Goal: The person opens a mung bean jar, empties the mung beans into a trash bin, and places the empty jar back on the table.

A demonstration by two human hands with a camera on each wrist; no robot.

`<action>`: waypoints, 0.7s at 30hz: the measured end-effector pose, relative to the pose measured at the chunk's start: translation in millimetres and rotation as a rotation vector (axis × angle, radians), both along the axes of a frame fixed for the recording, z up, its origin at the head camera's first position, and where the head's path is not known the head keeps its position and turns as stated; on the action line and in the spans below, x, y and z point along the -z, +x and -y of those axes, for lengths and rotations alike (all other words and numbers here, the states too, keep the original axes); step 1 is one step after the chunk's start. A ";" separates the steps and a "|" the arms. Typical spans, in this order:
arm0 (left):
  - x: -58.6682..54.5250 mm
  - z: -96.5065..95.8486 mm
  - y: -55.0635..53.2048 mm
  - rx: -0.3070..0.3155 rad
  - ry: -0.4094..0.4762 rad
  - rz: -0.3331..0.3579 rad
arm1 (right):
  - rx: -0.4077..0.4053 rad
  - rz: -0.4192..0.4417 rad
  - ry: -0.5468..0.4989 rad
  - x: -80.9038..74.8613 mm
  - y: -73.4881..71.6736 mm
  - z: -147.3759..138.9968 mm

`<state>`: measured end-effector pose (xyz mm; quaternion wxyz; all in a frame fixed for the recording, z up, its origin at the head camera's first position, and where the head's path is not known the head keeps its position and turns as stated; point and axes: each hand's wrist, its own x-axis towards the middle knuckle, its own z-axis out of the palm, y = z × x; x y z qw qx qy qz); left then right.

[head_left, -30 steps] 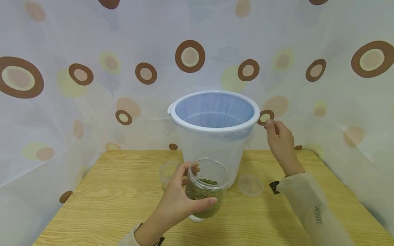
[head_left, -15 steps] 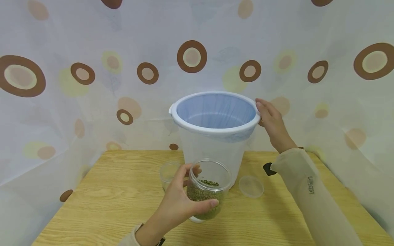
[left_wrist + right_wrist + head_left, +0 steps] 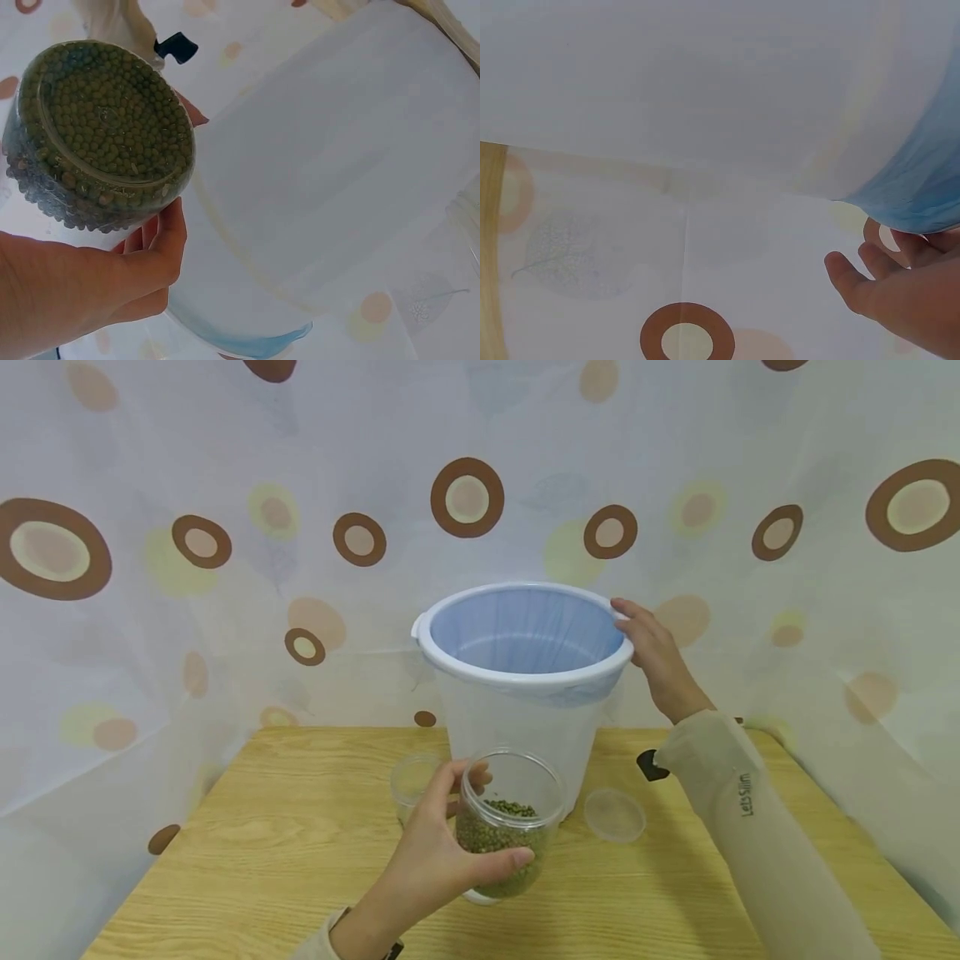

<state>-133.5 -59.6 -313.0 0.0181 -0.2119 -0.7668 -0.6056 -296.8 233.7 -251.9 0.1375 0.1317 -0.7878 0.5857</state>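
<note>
My left hand [image 3: 442,852] grips a clear plastic jar [image 3: 513,835], thumb across its near side and fingers around the far side. The jar is open at the top and part full of green mung beans [image 3: 502,839]. In the left wrist view the jar's bottom [image 3: 112,112] shows the beans pressed against it. Behind the jar stands a white trash bin [image 3: 517,718] lined with a bluish bag [image 3: 525,631]. At the bin's right rim rests my right hand [image 3: 660,660], fingers extended over the edge. In the right wrist view its fingers [image 3: 847,277] lie loosely beside the rim.
A round translucent lid [image 3: 615,815] lies flat on the wooden table [image 3: 315,843], right of the bin. Partly behind my left hand stands another clear container [image 3: 408,781]. A patterned sheet [image 3: 300,460] encloses the table at the back and both sides.
My right hand has moved left and up from beside the bin to its right rim, fingers coming to rest there. The left hand and the jar have hardly moved.
</note>
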 end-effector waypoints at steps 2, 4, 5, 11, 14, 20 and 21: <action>0.0 -0.3 0.2 0.000 -0.003 -0.001 | -0.001 0.001 0.014 1.6 -1.4 -1.1; -0.7 -0.4 0.5 0.001 -0.006 -0.003 | 0.001 0.003 0.038 2.7 -2.2 -2.2; -1.2 -0.3 0.7 0.002 -0.006 -0.004 | 0.002 0.004 0.057 2.9 -2.6 -2.8; -6.7 0.0 1.5 0.006 0.000 -0.037 | 0.000 0.008 0.145 -0.5 -4.0 -4.6; -10.8 0.9 1.1 0.004 -0.009 -0.080 | 0.007 0.017 0.152 -2.3 -4.2 -4.4; -21.5 7.8 -1.8 -0.004 -0.062 -0.204 | 0.025 0.030 0.154 -2.3 -3.6 -6.5; -23.7 9.4 -2.4 -0.005 -0.071 -0.218 | 0.024 0.030 0.155 -1.7 -3.3 -7.0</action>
